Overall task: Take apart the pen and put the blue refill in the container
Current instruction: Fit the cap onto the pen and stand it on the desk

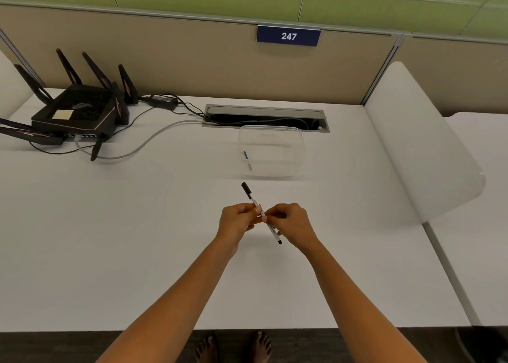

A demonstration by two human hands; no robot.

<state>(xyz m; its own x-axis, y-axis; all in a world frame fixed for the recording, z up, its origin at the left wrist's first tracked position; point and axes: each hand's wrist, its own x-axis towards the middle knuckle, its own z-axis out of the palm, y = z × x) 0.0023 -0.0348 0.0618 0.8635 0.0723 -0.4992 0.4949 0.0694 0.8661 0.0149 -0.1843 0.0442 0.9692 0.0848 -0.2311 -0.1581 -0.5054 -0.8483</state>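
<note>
We are gripping the pen (261,212), a light, stiff, likely slick stick, mid-barrel with left hand (237,221) and right hand (292,223), its capped end pointing to 11 o'clock toward the container (298,153).

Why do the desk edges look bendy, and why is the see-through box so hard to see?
In the head view, the wide-angle lens curves straight lines near the borders, so the white desk and the partition seem bowed. The clear container has faint edges, blending into the desk. The whole picture is slightly soft; the printing on the pen, held by the left hand and right hand, is unreadable.
</note>
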